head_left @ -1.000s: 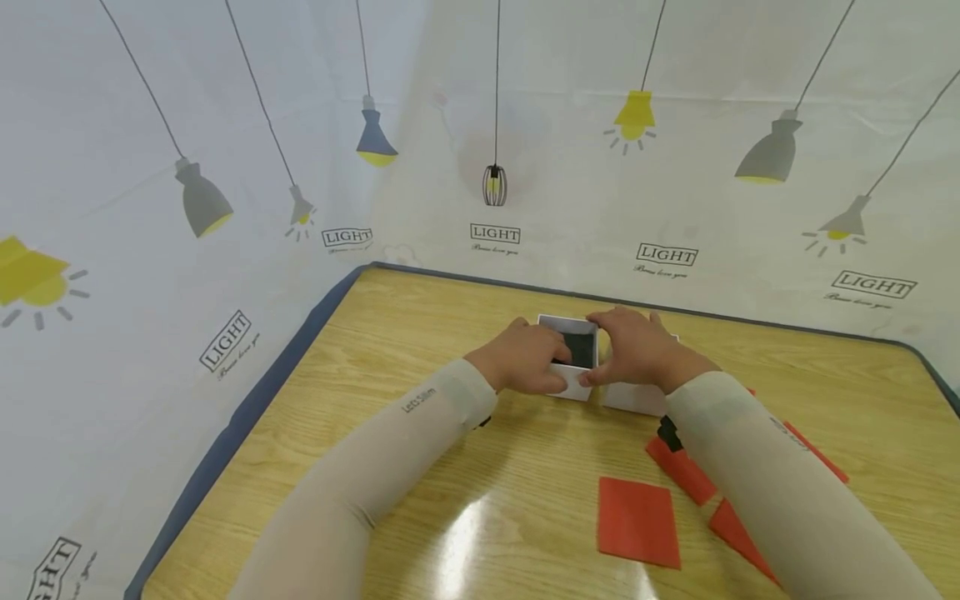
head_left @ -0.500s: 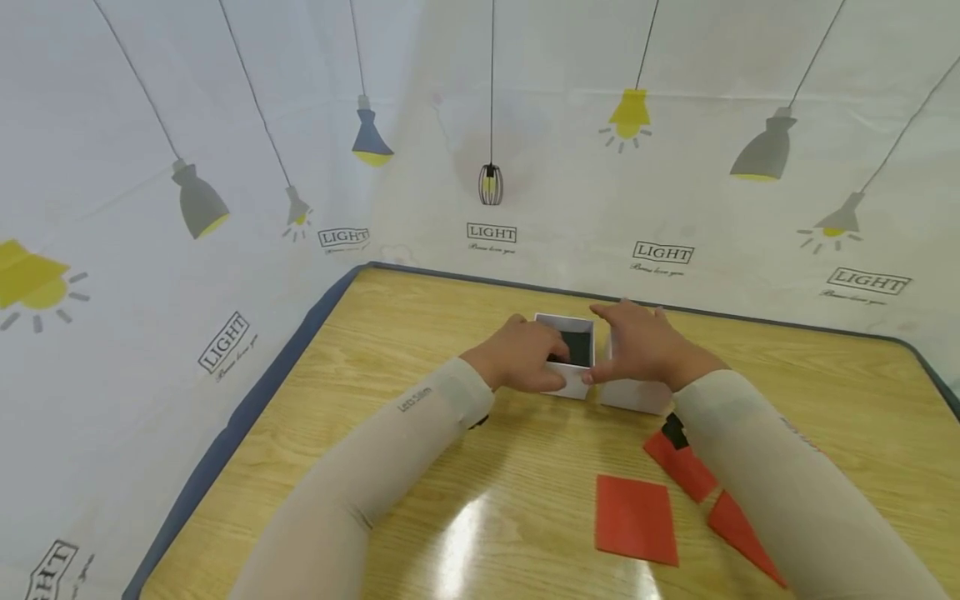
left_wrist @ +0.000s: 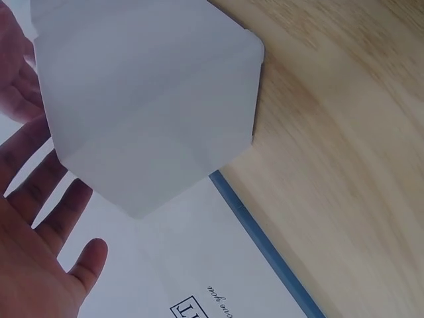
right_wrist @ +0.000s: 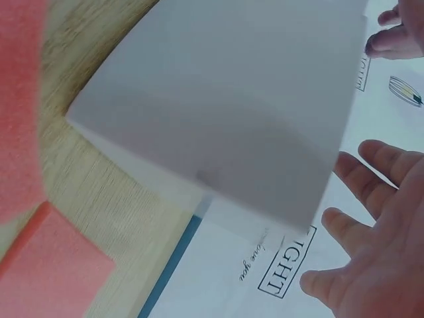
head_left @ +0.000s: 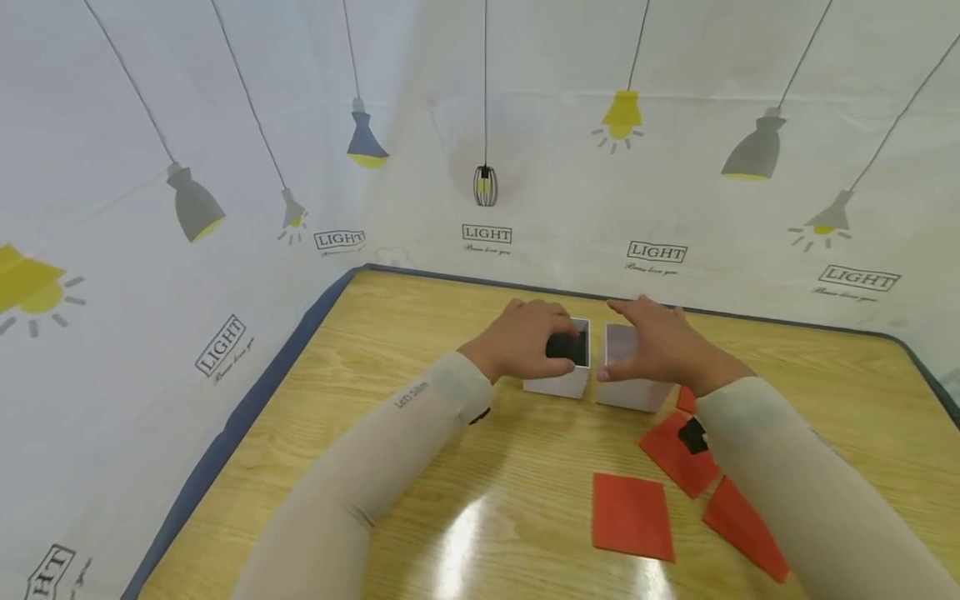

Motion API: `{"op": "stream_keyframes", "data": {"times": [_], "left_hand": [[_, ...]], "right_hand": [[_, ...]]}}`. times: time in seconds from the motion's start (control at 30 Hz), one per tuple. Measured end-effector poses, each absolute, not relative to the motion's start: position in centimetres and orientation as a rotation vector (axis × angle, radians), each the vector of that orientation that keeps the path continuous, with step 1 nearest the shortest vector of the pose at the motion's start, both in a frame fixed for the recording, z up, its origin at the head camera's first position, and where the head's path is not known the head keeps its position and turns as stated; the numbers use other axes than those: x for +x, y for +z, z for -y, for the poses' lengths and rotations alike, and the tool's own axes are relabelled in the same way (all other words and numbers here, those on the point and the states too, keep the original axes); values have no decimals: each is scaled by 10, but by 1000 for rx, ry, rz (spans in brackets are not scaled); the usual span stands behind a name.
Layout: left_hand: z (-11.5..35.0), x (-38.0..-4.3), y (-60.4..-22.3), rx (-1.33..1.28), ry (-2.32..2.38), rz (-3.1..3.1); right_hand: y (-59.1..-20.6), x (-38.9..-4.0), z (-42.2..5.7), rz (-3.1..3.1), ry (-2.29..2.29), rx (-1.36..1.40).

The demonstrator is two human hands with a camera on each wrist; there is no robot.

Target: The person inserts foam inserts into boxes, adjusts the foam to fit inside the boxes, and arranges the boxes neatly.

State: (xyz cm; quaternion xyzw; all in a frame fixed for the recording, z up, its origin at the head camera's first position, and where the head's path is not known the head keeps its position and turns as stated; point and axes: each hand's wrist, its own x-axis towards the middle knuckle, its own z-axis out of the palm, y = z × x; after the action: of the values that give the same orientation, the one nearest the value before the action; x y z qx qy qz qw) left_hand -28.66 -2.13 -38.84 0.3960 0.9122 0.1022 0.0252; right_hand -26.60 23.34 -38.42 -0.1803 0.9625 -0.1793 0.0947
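Observation:
In the head view a white open-topped box point(head_left: 555, 384) stands on the wooden table, with something flat and black point(head_left: 572, 348) inside. My left hand point(head_left: 527, 340) is over this box, its fingers loosely bent across the left part of the opening. A second white box point(head_left: 632, 395) sits just to the right. Over it is my right hand point(head_left: 654, 343), thumb and fingers spread apart. Both wrist views show relaxed, separated fingers at the edge of a white box point(left_wrist: 159, 112). My right fingers point(right_wrist: 361, 232) reach along the rim without curling round it.
Several red square pieces lie in front of the right box; one red square point(head_left: 632, 517) is nearest, another red piece point(head_left: 746, 529) is partly under my right sleeve. A white printed backdrop point(head_left: 562, 250) rises behind the table point(head_left: 420, 500) and along its left side.
My right hand has moved right, off the left box's edge and over the right box. My left fingers have risen from inside the left box toward its rim. The boxes stay put.

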Motion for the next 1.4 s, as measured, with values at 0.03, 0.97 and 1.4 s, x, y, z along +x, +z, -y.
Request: {"op": "stream_keyframes", "data": {"times": [0.03,0.97,1.4], "left_hand": [[19,-286,-389,1222,319,-2826],[-28,-291,-396,1019,345,-2827],[-41,-298,-405,949,332,-2787]], "right_hand": [[-384,-264,-236,-2858,-538,-531],[-389,-185,-293,-2886,-744,-327],[-399,-149,-287,-2833,-860,-375]]}}
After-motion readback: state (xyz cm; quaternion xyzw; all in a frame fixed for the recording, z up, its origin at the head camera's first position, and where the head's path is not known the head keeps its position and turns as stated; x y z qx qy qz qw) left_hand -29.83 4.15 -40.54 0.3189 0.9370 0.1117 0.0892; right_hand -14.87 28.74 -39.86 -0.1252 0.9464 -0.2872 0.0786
